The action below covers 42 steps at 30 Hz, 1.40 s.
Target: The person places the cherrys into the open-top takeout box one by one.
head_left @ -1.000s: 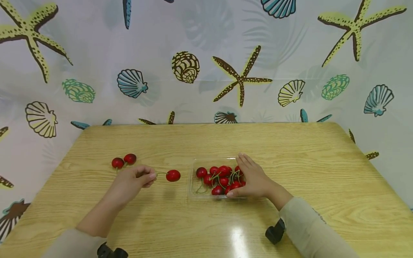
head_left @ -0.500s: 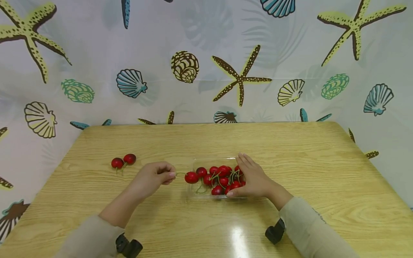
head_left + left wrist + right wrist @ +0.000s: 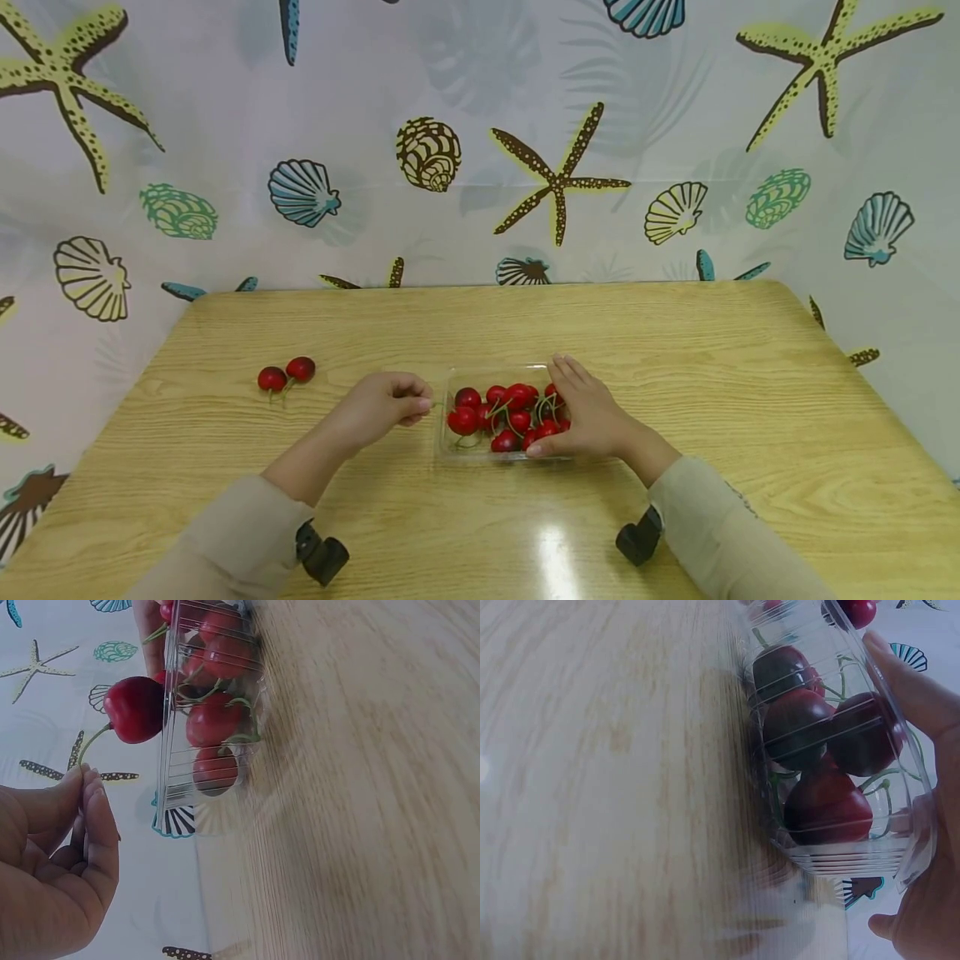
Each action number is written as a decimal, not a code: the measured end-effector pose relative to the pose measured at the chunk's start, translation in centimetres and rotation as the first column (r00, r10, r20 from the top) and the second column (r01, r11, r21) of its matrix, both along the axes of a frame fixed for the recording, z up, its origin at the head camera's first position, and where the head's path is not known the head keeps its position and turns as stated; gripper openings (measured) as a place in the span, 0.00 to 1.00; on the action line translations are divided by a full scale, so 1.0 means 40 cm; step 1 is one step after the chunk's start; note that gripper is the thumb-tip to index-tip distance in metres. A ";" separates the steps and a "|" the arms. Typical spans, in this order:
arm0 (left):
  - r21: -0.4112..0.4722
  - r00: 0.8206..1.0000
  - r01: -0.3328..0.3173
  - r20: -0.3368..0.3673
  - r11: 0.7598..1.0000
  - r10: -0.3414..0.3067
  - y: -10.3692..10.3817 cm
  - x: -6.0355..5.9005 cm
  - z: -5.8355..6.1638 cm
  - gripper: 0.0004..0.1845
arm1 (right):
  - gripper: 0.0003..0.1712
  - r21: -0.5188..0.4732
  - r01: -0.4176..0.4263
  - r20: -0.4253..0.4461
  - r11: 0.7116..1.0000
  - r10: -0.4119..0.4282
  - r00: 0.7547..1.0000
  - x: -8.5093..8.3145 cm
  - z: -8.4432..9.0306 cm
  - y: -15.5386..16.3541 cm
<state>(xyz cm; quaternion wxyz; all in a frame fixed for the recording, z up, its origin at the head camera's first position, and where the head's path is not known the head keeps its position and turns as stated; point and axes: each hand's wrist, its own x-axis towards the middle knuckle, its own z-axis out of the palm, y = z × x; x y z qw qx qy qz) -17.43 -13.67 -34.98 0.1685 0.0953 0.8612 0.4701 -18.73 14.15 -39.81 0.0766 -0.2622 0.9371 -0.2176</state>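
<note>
My left hand [image 3: 386,408] pinches the thin green stem of a red cherry [image 3: 135,710] between thumb and fingertips. The cherry hangs sideways from its stem at the left end of a clear plastic box [image 3: 495,368], level with the rim in the left wrist view. Inside the box lie several more red cherries [image 3: 519,397] with green stems, crowded toward the middle and right. My right hand [image 3: 588,412] grips the box across its right end, thumb at the near rim and fingers at the far rim, hiding that end in the head view.
Two cherries [image 3: 286,374] lie side by side on the wooden table [image 3: 375,517], left of the box. A cloth [image 3: 360,108] printed with shells and starfish hangs behind the table. Black wrist cameras [image 3: 322,557] sit by both sleeves.
My left hand has moved right, carrying the cherry by its stem from the bare table to over the left end of the box. My right hand has stayed in place on the box.
</note>
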 end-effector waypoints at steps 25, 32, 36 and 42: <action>-0.014 0.987 0.104 0.121 0.994 -0.102 0.061 -0.057 -0.024 0.05 | 0.64 -0.004 -0.002 0.014 1.000 0.002 1.000 -0.004 -0.001 0.000; -0.032 0.992 0.069 0.107 0.997 -0.066 0.067 -0.066 -0.035 0.06 | 0.64 -0.005 -0.001 0.017 1.000 0.001 1.000 -0.004 0.000 0.000; -0.033 0.996 0.027 0.089 0.999 -0.024 0.075 -0.067 -0.039 0.06 | 0.64 -0.012 0.002 0.023 1.000 -0.002 1.000 -0.002 0.001 0.000; -0.033 0.997 -0.027 0.077 0.999 0.030 0.086 -0.071 -0.043 0.06 | 0.64 -0.019 0.006 0.027 1.000 -0.006 1.000 0.001 0.000 0.002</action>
